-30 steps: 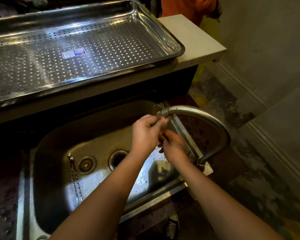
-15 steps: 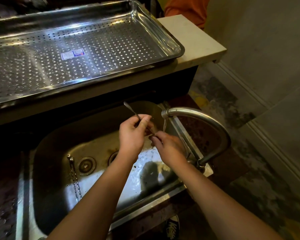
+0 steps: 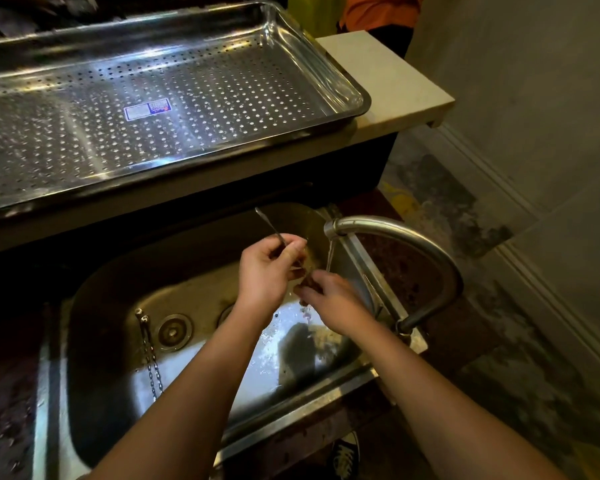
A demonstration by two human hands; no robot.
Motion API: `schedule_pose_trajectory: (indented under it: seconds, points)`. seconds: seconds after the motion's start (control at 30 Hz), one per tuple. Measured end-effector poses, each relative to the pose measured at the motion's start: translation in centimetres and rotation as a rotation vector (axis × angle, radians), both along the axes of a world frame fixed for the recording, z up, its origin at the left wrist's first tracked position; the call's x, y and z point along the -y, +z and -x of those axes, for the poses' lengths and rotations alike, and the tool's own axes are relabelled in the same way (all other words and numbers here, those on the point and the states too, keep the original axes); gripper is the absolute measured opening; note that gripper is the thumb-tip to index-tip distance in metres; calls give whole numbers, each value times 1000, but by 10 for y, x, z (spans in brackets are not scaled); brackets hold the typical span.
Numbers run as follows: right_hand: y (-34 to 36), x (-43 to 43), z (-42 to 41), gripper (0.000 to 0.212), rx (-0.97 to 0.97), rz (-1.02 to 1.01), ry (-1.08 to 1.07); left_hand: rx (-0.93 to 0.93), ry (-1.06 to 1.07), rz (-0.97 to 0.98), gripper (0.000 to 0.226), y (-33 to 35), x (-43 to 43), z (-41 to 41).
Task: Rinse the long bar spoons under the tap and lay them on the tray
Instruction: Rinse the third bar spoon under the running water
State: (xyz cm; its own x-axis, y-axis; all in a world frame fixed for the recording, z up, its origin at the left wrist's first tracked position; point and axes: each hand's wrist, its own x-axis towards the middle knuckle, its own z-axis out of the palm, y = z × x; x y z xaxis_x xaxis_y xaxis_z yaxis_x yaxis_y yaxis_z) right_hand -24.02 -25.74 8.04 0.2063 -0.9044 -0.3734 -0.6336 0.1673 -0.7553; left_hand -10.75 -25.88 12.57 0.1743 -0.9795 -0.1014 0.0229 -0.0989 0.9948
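Upper left of the frame: broad perforated steel tray (image 3: 302, 53), lying on a pale bench (image 3: 395, 88), bare bench corner jutting toward the upper right. Lower left and centre: steel sink (image 3: 118, 341), set below the bench, its bottom wet and glinting. Right of centre: curved tap (image 3: 413, 244), arching from the sink's right rim up and over to the left, spout just above the hands, thin water (image 3: 329, 254) running down from it. Two bare forearms reaching in from the bottom edge and meeting over the sink at centre. Left hand (image 3: 267, 271) clamped on a spoon (image 3: 267, 223), fingers and thumb curled round the stem, slim handle end poking out up and to the left against the dark sink wall. Right hand (image 3: 333, 299) just beside and below the left, at the foot of the stream, fingers curled in toward the spoon's lower end; too blurred to tell whether gripping it or only touching. Spoon held over the sink, just left of the stream, well apart from the tray. Left part of the sink bottom: round drain (image 3: 173, 331), with a chain (image 3: 151, 362) hanging down beside it. Middle of the tray: small blue and white sticker (image 3: 147, 109). Bottom edge, below the sink's front: dark shoe (image 3: 343, 455) on a mottled floor (image 3: 499, 358).
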Motion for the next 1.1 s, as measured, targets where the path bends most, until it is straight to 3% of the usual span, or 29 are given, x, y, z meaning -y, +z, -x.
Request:
schedule_pose_trajectory:
  seconds: [0.1, 0.27, 0.4, 0.5, 0.63, 0.77, 0.97, 1.1]
  points:
    - [-6, -7, 2, 11, 188, 12, -80, 30, -18, -17, 9, -4, 3, 3]
    - [-23, -26, 0, 19, 208, 155, -163, 18, 15, -50, 10, -10, 0, 10]
    - [-37, -37, -2, 19, 188, 136, -184, -60, 151, -39, 9, -7, 1, 2]
    - [-43, -39, -2, 25, 280, 60, -255, -102, 228, -44, 13, -7, -3, -12]
    - [-41, -26, -3, 32, 611, -274, -628, -204, 370, -56, 18, -10, -8, -39]
    - [-41, -26, 2, 23, 662, -294, -579, -224, 455, -90, 20, -20, -25, -71]
    - [-57, -47, 2, 17, 423, -287, -406, -215, 560, -161, 14, -48, -69, -130]
    - [-67, -73, -3, 19, -4, 8, 52, -114, 636, -246, 16, -76, -96, -164]
